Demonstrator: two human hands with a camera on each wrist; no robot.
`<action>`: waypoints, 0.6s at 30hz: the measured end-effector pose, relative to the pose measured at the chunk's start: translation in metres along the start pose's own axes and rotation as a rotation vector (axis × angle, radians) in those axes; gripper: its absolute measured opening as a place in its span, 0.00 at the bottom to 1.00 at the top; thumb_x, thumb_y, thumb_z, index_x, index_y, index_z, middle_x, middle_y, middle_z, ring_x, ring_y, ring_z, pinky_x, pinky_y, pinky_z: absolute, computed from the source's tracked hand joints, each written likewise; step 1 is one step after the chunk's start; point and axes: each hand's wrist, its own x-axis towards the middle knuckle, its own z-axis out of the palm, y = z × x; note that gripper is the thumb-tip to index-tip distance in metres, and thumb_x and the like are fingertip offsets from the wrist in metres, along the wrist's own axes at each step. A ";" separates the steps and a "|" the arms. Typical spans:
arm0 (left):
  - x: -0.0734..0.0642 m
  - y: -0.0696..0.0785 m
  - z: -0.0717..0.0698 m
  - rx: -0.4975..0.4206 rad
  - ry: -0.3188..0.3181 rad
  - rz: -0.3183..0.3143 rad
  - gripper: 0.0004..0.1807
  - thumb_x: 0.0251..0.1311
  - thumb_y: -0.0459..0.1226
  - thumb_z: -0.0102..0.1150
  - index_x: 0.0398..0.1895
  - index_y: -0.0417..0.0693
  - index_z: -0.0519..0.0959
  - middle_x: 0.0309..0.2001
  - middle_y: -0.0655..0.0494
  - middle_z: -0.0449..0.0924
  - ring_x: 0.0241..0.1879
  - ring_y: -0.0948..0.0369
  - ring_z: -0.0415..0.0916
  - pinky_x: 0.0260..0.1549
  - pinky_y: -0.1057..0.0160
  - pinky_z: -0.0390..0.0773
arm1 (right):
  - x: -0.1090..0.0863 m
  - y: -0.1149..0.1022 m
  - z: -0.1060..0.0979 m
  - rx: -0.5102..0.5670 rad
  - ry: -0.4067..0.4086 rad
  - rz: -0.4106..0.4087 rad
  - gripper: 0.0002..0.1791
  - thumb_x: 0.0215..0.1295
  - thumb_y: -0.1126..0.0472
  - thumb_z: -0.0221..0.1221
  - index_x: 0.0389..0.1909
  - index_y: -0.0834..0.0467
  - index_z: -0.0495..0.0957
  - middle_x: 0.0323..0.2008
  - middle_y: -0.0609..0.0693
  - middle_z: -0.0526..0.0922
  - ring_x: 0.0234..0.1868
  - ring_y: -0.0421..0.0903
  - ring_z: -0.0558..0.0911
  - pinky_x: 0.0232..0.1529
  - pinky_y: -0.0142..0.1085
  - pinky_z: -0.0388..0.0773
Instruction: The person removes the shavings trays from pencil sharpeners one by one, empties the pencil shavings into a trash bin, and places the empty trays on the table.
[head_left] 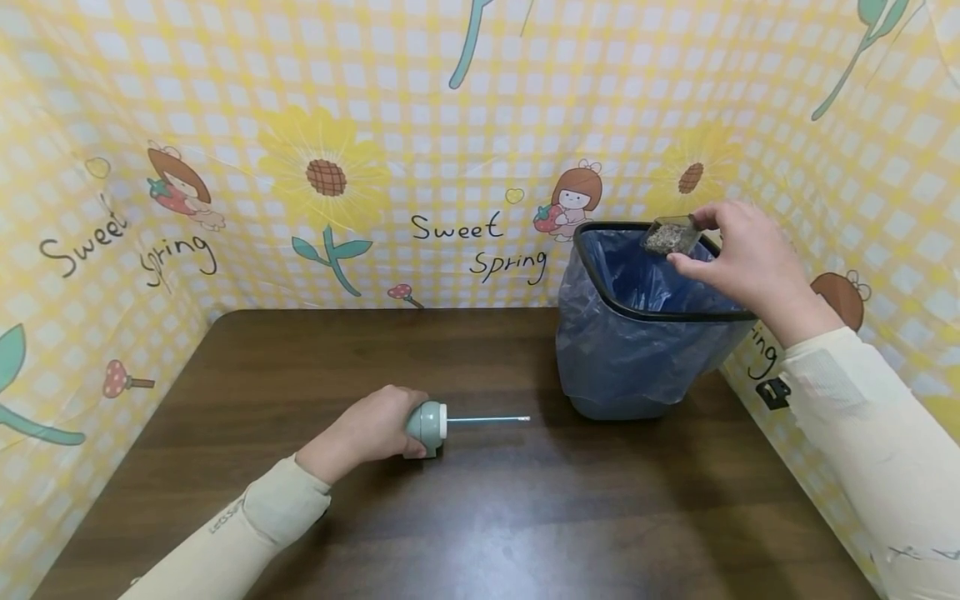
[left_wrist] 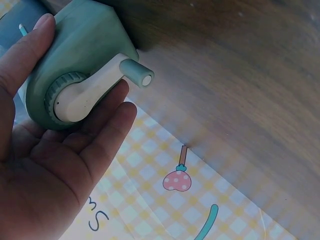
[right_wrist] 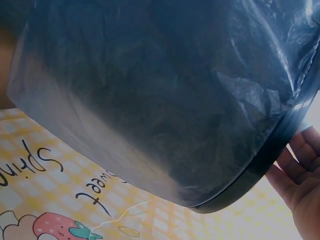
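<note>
A green hand-crank pencil sharpener [head_left: 427,427] rests on its side on the table, gripped by my left hand [head_left: 375,425]. From its white front a light-blue pencil [head_left: 487,419] sticks out to the right. The left wrist view shows its white crank [left_wrist: 87,97] with a green knob, fingers and thumb around the body. Up at the right, my right hand [head_left: 753,258] pinches a small clear shavings tray [head_left: 671,236] by its edge. Grey shavings lie in the tray, which is tilted over the mouth of the lined trash bin [head_left: 630,367].
The bin's black rim [head_left: 652,315] holds a translucent bag, and the bin stands at the right back of the brown wooden table [head_left: 495,508]. Yellow checked cloth [head_left: 435,167] hangs around the table's back and sides. A small black object [head_left: 772,393] is by the right edge.
</note>
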 end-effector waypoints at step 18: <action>-0.002 0.000 0.000 0.020 0.001 0.005 0.32 0.41 0.43 0.85 0.50 0.43 0.82 0.38 0.57 0.83 0.34 0.62 0.77 0.37 0.58 0.82 | 0.003 -0.004 -0.005 -0.101 -0.012 -0.066 0.38 0.64 0.43 0.67 0.64 0.67 0.74 0.57 0.67 0.77 0.58 0.65 0.73 0.57 0.62 0.69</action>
